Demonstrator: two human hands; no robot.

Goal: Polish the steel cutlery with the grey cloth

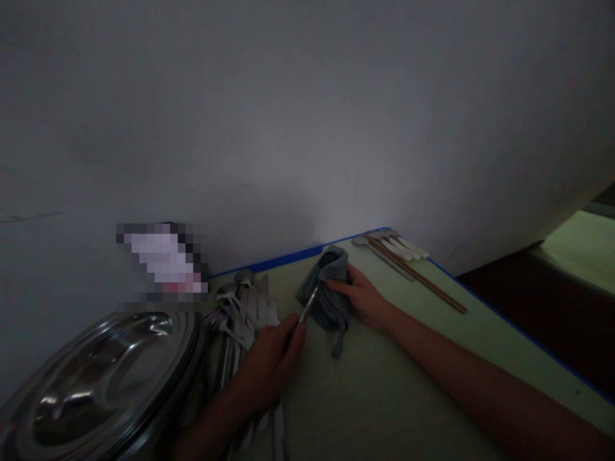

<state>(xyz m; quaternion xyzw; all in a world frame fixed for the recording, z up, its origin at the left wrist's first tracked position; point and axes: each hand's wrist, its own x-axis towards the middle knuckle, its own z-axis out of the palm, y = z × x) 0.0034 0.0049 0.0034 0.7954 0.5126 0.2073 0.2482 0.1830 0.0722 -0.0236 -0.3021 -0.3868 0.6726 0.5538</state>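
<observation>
Grey cloth (332, 307) touches the utensil (309, 307) in the left hand (273, 355); pixelated panel (161, 256) unreadable.

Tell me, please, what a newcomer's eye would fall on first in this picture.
Probably the stacked shiny oval metal dishes at the lower left. Near the centre, the right hand holds a grey-blue woven cloth around a slim silver metal utensil gripped by the left hand. Silver metal cutlery lies between dishes and cloth.
</observation>
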